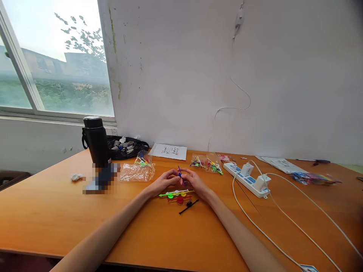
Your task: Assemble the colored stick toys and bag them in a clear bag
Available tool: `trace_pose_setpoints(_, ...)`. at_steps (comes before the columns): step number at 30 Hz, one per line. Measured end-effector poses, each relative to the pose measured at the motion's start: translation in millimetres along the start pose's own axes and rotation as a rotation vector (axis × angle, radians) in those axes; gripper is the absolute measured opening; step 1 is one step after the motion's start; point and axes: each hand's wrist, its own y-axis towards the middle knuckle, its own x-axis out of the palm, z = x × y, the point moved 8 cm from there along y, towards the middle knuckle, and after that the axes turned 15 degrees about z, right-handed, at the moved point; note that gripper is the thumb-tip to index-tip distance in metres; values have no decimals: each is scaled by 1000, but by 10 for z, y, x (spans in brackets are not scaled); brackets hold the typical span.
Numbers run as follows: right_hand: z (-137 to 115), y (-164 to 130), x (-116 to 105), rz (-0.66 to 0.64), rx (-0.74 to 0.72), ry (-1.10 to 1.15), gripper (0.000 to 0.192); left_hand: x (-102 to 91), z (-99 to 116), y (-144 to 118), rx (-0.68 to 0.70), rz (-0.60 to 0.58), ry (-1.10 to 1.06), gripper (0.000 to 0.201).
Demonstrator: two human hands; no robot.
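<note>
Both forearms reached toward twelve o'clock; left hand (163, 182) and right hand (195, 181) met fingertip to fingertip, pinching a blue stick (180, 175) upright between them; coloured sticks (177, 194) lay at six o'clock of the fingers.

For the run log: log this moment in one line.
left hand + right hand: pinch blue stick | coloured sticks below | table

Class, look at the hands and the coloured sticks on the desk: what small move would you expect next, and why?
Probably lay the blue stick down with the coloured sticks on the desk. Both the left hand and the right hand pinch it just above that row, which lies directly beneath.
</note>
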Motion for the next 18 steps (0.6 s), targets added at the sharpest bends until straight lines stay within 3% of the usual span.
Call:
trace_pose_setpoints(10,-5,0,27,-34,-17,47,37,-44,-49,53,-61,18,-97,38)
trace_pose_setpoints(15,-9,-113,65,-69,71,66,43,-50,-107,46,-80,28,-48,40)
trace_pose_setpoints(18,20,-157,97,-138,137,117,36,-32,-207,34,-127,-11,3,40)
